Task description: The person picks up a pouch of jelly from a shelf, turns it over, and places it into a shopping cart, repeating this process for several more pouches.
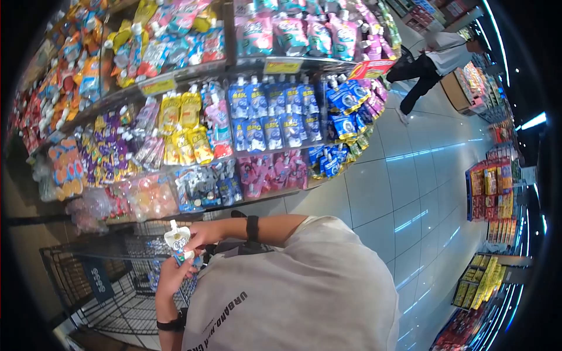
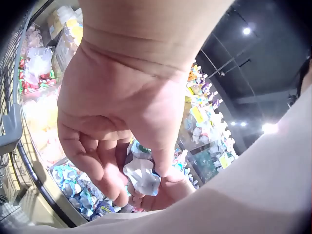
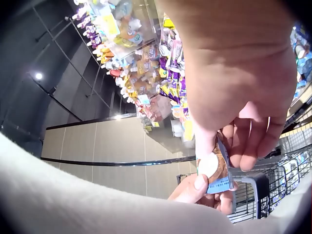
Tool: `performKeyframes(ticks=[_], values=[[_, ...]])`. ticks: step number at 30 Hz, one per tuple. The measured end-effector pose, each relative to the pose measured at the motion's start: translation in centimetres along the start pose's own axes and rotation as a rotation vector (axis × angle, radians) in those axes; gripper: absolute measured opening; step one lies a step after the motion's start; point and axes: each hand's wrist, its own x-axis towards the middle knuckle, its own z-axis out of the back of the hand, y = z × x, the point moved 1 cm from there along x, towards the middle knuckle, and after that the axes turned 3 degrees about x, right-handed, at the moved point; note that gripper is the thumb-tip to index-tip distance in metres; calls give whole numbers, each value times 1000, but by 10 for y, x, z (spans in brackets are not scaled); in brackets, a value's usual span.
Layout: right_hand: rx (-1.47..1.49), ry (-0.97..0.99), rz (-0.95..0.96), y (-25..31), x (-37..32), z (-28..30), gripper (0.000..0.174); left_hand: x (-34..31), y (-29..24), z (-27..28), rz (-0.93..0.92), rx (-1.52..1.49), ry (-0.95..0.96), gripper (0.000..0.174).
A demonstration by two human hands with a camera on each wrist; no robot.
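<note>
A small white spouted pouch (image 1: 177, 240) with blue print is held upright in both hands, just above a black wire shopping cart (image 1: 88, 257). My right hand (image 1: 196, 237) pinches its upper part from the right. My left hand (image 1: 175, 268) grips its lower part from below. In the left wrist view my left hand (image 2: 127, 181) curls its fingers round the pouch (image 2: 142, 176), and the cart's rim (image 2: 12, 127) is at the left. In the right wrist view my right hand (image 3: 229, 157) pinches the pouch (image 3: 218, 171) while the other hand's thumb (image 3: 195, 186) presses it from below.
Tiered shelves (image 1: 281, 66) packed with several rows of coloured spouted pouches stand right behind the cart. A tiled aisle (image 1: 398, 193) runs to the right, where another person (image 1: 433, 58) walks. More product displays (image 1: 492, 187) line the far right.
</note>
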Motion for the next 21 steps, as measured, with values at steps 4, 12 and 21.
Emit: performKeyframes(ticks=[4, 12, 21], values=[[-10, -62, -41, 11, -13, 0, 31, 8, 2, 2, -106, 90, -58, 33], [-95, 28, -79, 17, -20, -7, 17, 17, -2, -6, -182, -2, -86, 34], [-277, 175, 101, 14, -11, -5, 23, -3, -20, 0, -221, 84, -54, 31]])
